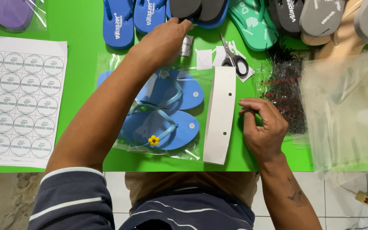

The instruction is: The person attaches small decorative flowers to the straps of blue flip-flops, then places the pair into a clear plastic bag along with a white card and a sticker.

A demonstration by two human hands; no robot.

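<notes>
— We see a smooth, matt green surface (86, 42), and on it a clear glossy plastic bag (192, 149) over pale blue foam-like sandals (167, 123) with satiny straps.

— We also note the stiff matt white card header (220, 115) and a paper sticker sheet (20, 102), slightly sheened.

— The scissors (234, 59) show bright metal blades and black plastic handles.

— And we see crinkly, shiny clear bags (346, 106) at the right, with glinting thin plastic ties (284, 89) beside them.
</notes>
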